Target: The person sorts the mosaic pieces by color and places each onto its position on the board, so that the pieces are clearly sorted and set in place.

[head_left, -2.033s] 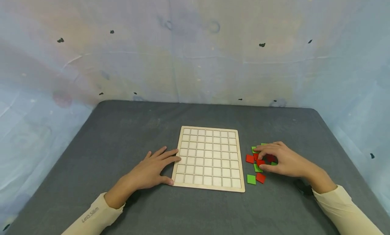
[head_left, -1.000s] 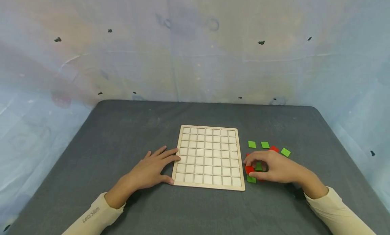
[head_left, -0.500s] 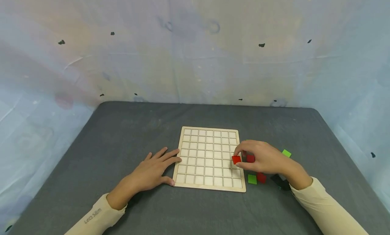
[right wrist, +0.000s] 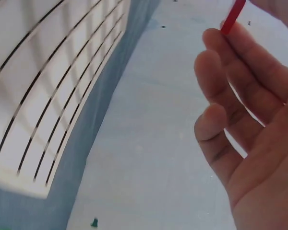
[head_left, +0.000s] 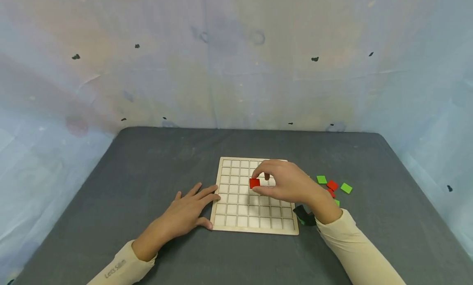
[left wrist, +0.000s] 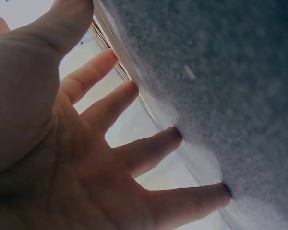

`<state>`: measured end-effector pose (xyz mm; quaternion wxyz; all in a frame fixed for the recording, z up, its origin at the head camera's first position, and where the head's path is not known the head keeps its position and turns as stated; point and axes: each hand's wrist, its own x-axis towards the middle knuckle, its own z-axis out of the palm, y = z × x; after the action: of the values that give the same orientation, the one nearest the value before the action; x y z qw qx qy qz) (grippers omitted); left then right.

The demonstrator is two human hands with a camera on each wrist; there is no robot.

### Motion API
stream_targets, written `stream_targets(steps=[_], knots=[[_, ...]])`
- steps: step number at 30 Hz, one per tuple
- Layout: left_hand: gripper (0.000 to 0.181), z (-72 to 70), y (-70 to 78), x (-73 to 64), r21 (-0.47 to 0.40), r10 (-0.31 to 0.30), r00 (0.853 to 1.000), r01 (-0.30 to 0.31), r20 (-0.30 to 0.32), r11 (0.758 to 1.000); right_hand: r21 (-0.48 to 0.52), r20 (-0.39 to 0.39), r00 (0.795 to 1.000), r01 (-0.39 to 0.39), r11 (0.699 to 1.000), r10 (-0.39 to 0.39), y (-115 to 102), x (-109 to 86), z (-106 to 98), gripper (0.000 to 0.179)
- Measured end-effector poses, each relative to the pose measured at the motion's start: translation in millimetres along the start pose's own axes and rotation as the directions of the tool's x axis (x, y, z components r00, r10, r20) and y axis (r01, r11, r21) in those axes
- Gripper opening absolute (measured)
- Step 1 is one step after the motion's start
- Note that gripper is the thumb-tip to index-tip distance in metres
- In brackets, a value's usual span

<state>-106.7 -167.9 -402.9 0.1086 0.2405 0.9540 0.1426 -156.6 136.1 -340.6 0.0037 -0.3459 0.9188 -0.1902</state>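
One red tile [head_left: 254,183], pinched by the right hand [head_left: 286,181], hangs above the grid board [head_left: 242,221], inside the table [head_left: 166,153]'s far edge; the spread left hand [head_left: 184,215] touches the board. A slackened pinch could drop the tile askew.

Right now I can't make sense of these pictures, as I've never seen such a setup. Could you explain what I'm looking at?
Happily. There is no machine working here, just a person's two bare hands. The wide picture comes from a camera worn on the head, looking forward and down; the two close ones come from cameras worn on the wrists. On the dark table lies a pale gridded board, with loose red tiles and green tiles to its right. The left hand rests, spread out, at the board's left edge. The right hand pinches a single red tile over the board.
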Motion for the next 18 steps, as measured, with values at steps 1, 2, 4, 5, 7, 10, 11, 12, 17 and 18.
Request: stream_targets(steps=[1, 2, 4, 5, 7, 10, 11, 12, 17, 18], knots=[[0.076, 0.2, 0.5, 0.2, -0.001, -0.003, 1.000, 0.003, 0.002, 1.000, 0.008, -0.005, 1.000, -0.006, 1.000, 0.006, -3.3, 3.4, 1.6, 0.021], [0.076, 0.7, 0.8, 0.4, -0.001, -0.005, 1.000, 0.005, 0.003, 1.000, 0.014, -0.010, 1.000, -0.014, 1.000, 0.014, -6.4, 6.8, 3.6, 0.021], [0.076, 1.6, 1.2, 0.3, -0.002, -0.014, 1.000, 0.014, 0.004, 1.000, 0.039, -0.019, 0.999, -0.029, 0.999, 0.030, -12.0, 13.1, 8.0, 0.021], [0.077, 2.1, 1.4, 0.1, 0.000, -0.021, 1.000, 0.021, 0.006, 1.000, 0.052, -0.025, 0.999, -0.036, 0.998, 0.038, -15.0, 16.2, 10.0, 0.020], [0.077, 3.4, 1.6, -0.4, 0.009, -0.032, 0.999, 0.032, 0.008, 0.999, 0.077, -0.029, 0.998, -0.046, 0.996, 0.049, -19.1, 21.6, 14.7, 0.021], [0.077, 5.2, 1.7, -1.1, 0.015, -0.042, 0.999, 0.042, 0.008, 0.999, 0.104, -0.027, 0.998, -0.057, 0.993, 0.060, -25.3, 28.7, 19.3, 0.021], [0.077, 5.6, 1.6, -1.2, 0.014, -0.045, 0.999, 0.045, 0.009, 0.999, 0.105, -0.025, 0.998, -0.057, 0.993, 0.060, -27.3, 31.0, 20.3, 0.022], [0.078, 5.7, 1.4, -1.3, 0.011, -0.049, 0.999, 0.049, 0.007, 0.999, 0.106, -0.024, 0.998, -0.056, 0.993, 0.058, -28.7, 33.3, 21.5, 0.022], [0.077, 3.5, 1.4, -2.1, -0.015, -0.086, 0.996, 0.086, 0.015, 0.996, 0.043, -0.057, 0.998, -0.037, 0.998, 0.039, -32.2, 45.9, 29.7, 0.021], [0.077, 2.9, 1.8, -2.2, -0.026, -0.098, 0.995, 0.098, 0.019, 0.995, 0.023, -0.069, 0.997, -0.030, 0.999, 0.032, -31.8, 48.2, 32.5, 0.020]])
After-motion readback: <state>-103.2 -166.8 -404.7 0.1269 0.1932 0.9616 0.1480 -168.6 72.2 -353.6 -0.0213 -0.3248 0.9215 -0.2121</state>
